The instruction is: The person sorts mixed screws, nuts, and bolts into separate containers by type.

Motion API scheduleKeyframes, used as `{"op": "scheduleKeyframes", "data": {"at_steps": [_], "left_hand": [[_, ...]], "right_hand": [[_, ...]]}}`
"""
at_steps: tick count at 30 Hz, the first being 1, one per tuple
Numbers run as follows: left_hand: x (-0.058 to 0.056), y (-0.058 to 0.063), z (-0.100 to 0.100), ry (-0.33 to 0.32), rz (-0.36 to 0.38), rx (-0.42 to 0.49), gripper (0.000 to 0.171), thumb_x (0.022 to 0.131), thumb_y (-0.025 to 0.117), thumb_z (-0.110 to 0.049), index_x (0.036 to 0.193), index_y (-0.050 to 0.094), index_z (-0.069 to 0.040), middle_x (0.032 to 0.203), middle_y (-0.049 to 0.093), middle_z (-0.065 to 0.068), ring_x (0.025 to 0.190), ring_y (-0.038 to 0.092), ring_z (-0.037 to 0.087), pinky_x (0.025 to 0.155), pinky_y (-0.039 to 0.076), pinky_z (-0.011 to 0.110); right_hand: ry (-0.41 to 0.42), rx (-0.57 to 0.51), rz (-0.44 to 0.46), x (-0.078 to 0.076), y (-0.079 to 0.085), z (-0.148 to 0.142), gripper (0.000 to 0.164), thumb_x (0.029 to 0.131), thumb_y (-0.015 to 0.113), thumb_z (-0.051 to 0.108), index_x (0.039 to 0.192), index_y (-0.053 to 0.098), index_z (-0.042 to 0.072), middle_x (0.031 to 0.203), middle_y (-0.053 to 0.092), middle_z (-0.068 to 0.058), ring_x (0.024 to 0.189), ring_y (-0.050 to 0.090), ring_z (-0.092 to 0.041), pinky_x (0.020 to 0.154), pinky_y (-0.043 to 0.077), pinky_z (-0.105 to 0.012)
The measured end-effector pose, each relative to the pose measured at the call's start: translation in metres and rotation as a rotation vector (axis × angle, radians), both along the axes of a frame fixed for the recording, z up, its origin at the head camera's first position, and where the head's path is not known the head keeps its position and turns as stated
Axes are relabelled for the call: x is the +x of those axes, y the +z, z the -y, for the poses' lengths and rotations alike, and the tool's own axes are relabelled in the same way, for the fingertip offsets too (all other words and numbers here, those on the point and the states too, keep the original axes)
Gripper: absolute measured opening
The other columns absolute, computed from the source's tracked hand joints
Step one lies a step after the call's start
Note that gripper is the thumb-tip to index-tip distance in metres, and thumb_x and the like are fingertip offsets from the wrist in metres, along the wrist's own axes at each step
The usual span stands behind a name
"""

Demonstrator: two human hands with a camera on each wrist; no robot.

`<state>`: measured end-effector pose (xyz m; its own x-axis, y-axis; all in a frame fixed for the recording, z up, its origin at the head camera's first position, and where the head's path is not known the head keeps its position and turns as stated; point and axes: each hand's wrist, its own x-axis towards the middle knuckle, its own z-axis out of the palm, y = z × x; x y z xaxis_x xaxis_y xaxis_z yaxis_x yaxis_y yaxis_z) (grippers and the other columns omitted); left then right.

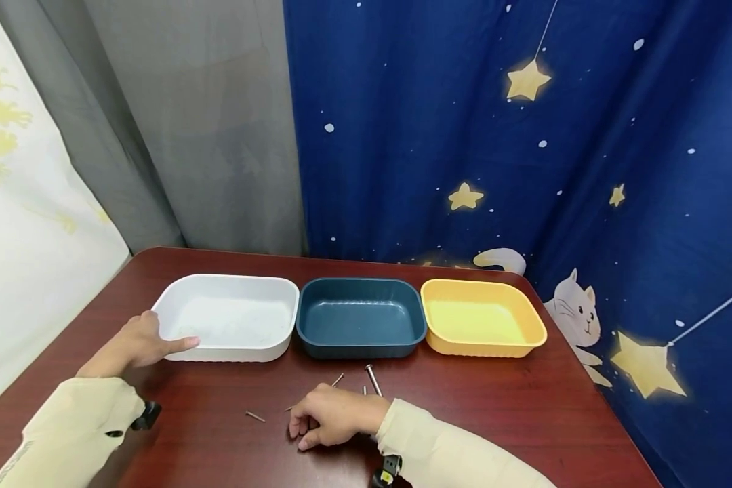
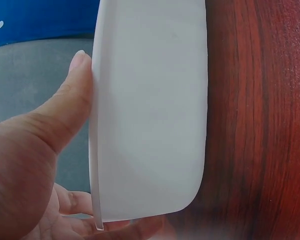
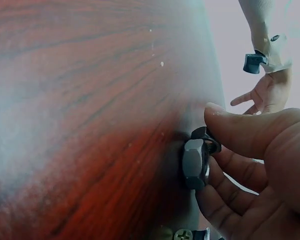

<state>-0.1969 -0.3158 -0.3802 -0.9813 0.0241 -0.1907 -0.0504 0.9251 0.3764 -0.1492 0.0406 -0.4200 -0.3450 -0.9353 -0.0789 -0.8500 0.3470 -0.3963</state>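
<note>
My left hand [image 1: 140,342] grips the near left corner of a white plastic tub [image 1: 228,354]. Its thumb lies along the rim, and the fingers go round the outer side in the left wrist view. Low over the table's near middle, my right hand [image 1: 335,412] has curled fingers pointing down. Between its thumb and fingertips, the right wrist view shows a hex nut [image 3: 194,164] with a second, darker nut [image 3: 202,132] behind it. From the head these nuts are hidden under the hand. A long bolt [image 1: 373,379] lies just beyond the right wrist.
A dark blue tub [image 1: 360,352] and a yellow tub [image 1: 484,348] stand in a row right of the white one. Small screws lie about, one [image 1: 255,416] left of my right hand, another [image 1: 338,379] beyond it. Curtains [image 1: 402,135] hang behind the wooden table [image 1: 201,420].
</note>
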Motion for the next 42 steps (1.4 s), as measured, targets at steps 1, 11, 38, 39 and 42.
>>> {"op": "scheduleKeyframes", "data": {"at_steps": [1, 11, 38, 39, 42], "left_hand": [[0.0, 0.0, 0.0, 0.002, 0.0, 0.001, 0.12, 0.076, 0.07, -0.066, 0.121, 0.023, 0.035, 0.117, 0.034, 0.054, 0.104, 0.044, 0.057, 0.087, 0.044, 0.061], [0.001, -0.001, 0.0, 0.011, 0.018, 0.012, 0.125, 0.074, 0.072, -0.066, 0.123, 0.019, 0.037, 0.122, 0.028, 0.055, 0.11, 0.04, 0.059, 0.091, 0.041, 0.063], [0.001, 0.0, -0.005, 0.026, 0.035, 0.043, 0.126, 0.076, 0.071, -0.065, 0.127, 0.013, 0.035, 0.124, 0.025, 0.054, 0.114, 0.035, 0.059, 0.094, 0.038, 0.065], [0.001, 0.0, -0.005, 0.028, 0.038, 0.042, 0.126, 0.075, 0.071, -0.065, 0.127, 0.014, 0.035, 0.123, 0.026, 0.054, 0.113, 0.036, 0.059, 0.094, 0.038, 0.065], [0.0, 0.0, -0.003, 0.031, 0.038, 0.039, 0.125, 0.075, 0.072, -0.064, 0.126, 0.015, 0.035, 0.122, 0.027, 0.053, 0.112, 0.037, 0.058, 0.093, 0.039, 0.064]], "right_hand": [[0.004, -0.002, 0.0, 0.0, 0.0, 0.0, 0.01, 0.086, 0.076, 0.02, 0.094, 0.071, 0.018, 0.077, 0.062, 0.019, 0.069, 0.046, 0.018, 0.067, 0.038, -0.002], [-0.01, -0.051, -0.017, 0.001, -0.003, 0.003, 0.007, 0.086, 0.074, 0.016, 0.094, 0.073, 0.017, 0.081, 0.066, 0.018, 0.072, 0.046, 0.02, 0.069, 0.038, -0.001], [-0.382, -0.331, 0.273, -0.025, 0.011, 0.024, 0.006, 0.092, 0.065, 0.004, 0.095, 0.069, 0.007, 0.072, 0.063, 0.01, 0.063, 0.055, 0.006, 0.062, 0.048, -0.013], [-0.398, -0.359, 0.335, -0.026, 0.011, 0.027, 0.006, 0.092, 0.064, 0.003, 0.096, 0.069, 0.005, 0.072, 0.064, 0.008, 0.063, 0.057, 0.005, 0.061, 0.05, -0.014], [-0.453, -0.453, 0.521, -0.031, 0.013, 0.034, 0.009, 0.092, 0.062, -0.002, 0.099, 0.068, -0.003, 0.076, 0.067, 0.002, 0.066, 0.063, -0.004, 0.063, 0.054, -0.021]]}}
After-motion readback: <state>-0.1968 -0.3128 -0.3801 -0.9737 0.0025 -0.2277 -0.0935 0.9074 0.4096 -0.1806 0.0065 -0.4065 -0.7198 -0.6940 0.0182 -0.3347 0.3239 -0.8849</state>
